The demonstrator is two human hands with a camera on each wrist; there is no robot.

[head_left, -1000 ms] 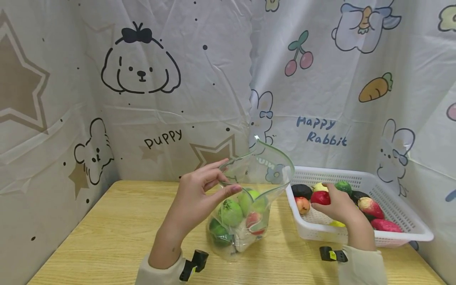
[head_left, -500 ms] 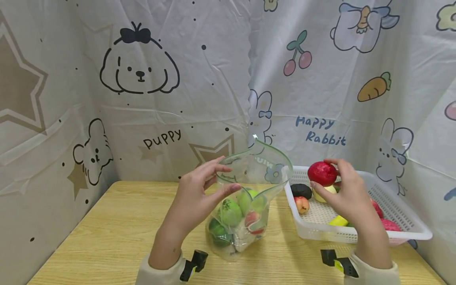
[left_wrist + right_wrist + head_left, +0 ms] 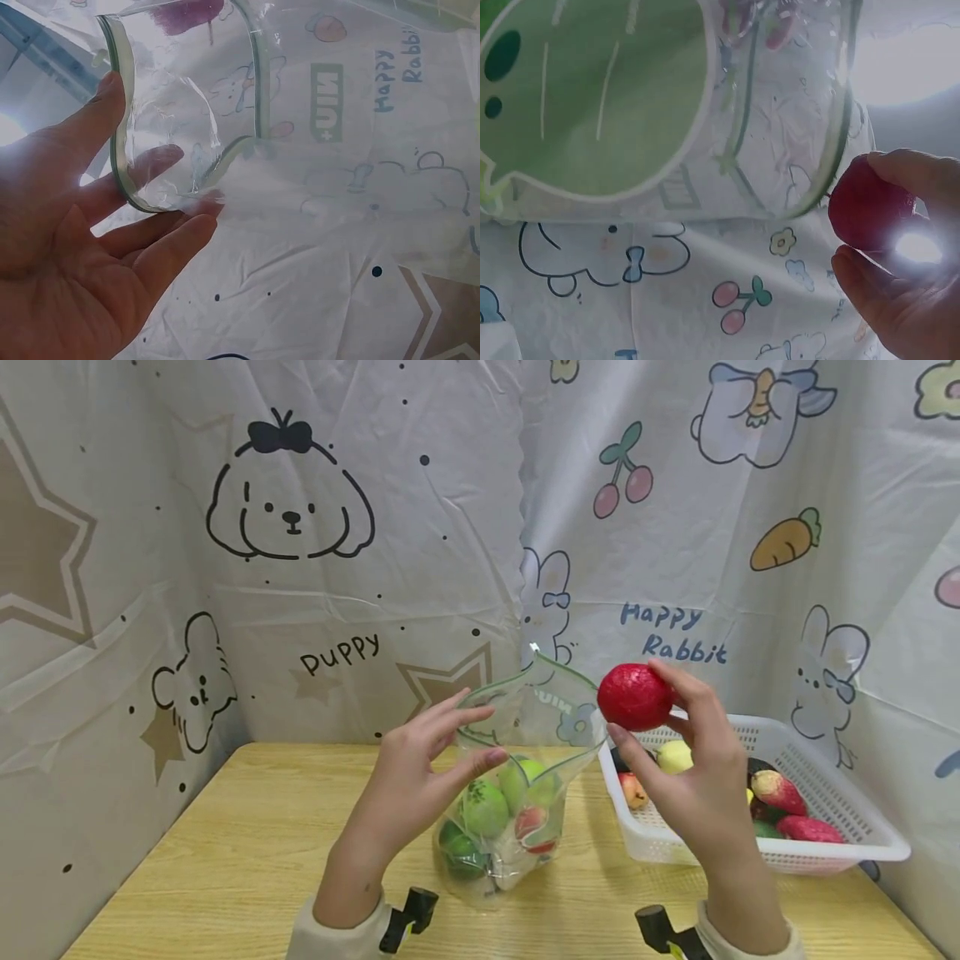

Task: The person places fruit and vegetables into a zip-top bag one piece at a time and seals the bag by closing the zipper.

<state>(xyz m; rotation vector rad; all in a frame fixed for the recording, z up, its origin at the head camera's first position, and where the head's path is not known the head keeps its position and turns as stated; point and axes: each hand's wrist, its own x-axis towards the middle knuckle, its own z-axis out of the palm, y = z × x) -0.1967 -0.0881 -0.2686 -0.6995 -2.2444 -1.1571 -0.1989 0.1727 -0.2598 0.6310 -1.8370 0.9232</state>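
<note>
A clear zip bag [image 3: 551,777] with a green-edged mouth stands upright on the wooden table, holding several green fruits [image 3: 486,808], a red fruit and something whitish. My left hand [image 3: 427,760] holds the bag's mouth wide at its left side, with thumb and fingers around the rim [image 3: 120,142]. Between the thumb and fingertips of my right hand [image 3: 693,777] is a red apple [image 3: 634,697], gripped at the right edge of the bag's mouth. In the right wrist view the apple [image 3: 870,206] shows close beside the bag's green rim.
A white perforated basket [image 3: 862,847] sits to the right, holding a pale yellow fruit [image 3: 675,757], a small orange-red fruit [image 3: 633,791], a dark one, and several pink-red pieces [image 3: 810,829]. Printed cloth [image 3: 337,602] hangs around the table [image 3: 225,860].
My right hand has picked the red apple out of the basket and carried it up and left to the bag's mouth. The left hand and bag stay almost still.
</note>
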